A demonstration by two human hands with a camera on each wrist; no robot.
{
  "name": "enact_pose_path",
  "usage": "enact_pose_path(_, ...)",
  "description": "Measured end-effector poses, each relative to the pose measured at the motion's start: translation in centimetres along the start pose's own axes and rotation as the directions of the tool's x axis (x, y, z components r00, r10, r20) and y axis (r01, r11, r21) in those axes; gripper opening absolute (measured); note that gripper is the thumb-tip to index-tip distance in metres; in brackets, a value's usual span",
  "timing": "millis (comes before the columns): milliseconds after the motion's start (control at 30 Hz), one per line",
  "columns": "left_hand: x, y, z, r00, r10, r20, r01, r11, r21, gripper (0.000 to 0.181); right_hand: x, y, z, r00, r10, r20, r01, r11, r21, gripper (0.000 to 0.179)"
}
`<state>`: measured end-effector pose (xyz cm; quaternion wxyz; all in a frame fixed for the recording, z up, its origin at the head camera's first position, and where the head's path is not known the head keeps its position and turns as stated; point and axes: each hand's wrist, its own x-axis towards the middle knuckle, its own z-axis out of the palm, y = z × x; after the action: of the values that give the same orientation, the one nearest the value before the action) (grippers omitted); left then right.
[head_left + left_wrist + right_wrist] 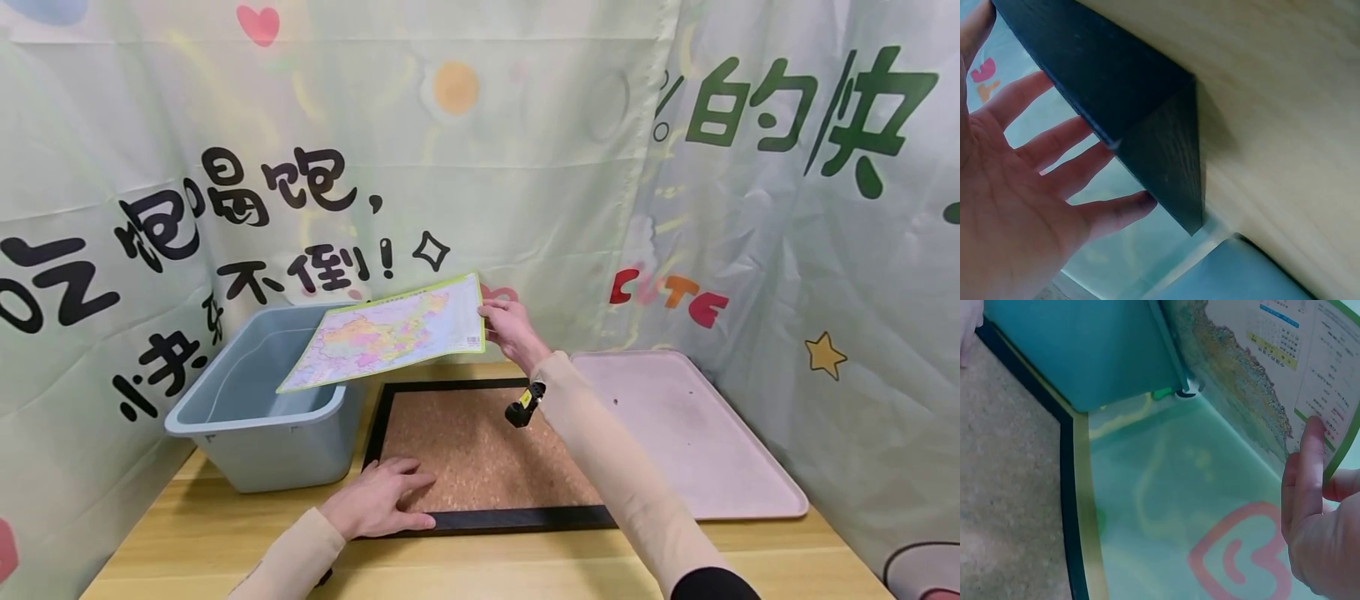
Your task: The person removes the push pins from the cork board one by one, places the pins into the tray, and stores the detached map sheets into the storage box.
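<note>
A map sheet (390, 333) with a yellow-green border hangs in the air, tilted, its left part over the blue-grey bin (277, 454). My right hand (516, 333) pinches the sheet's right edge between thumb and fingers; the right wrist view shows the underside of the map (1272, 369), with a relief picture and printed text. Below lies a cork board (480, 450) in a black frame. My left hand (378, 497) rests on the board's near left corner, fingers spread. In the left wrist view those fingertips (1141, 201) touch the black frame (1110, 81).
A pale pink tray (675, 433) lies flat on the wooden table (465, 567), right of the board. Printed cloth curtains (540, 208) stand behind and on both sides. The bin sits at the left, close beside the board.
</note>
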<state>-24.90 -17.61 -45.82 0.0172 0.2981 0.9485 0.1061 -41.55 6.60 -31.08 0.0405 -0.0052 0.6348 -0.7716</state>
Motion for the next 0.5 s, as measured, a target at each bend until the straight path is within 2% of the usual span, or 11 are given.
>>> enact_pose_path(100, 0.1, 0.1, -0.1, 1.000, 0.003, 0.001, -0.003, 1.000, -0.003, 0.073, 0.2, -0.3, 0.7, 1.000, 0.004, 0.007, -0.004, 0.999, 0.043, 0.038)
enact_pose_path(300, 0.1, 0.5, -0.3, 1.000, 0.006, 0.010, -0.006, 1.000, -0.018, 0.072, 0.1, -0.7, 2.2, 0.996, 0.015, 0.083, -0.025, 0.993, 0.117, 0.039)
enact_pose_path(500, 0.1, 0.4, -0.4, 1.000, 0.006, -0.001, -0.006, 1.000, -0.006, 0.071, 0.1, -1.1, 3.9, 0.993, 0.015, 0.114, -0.029, 0.992, 0.122, 0.044)
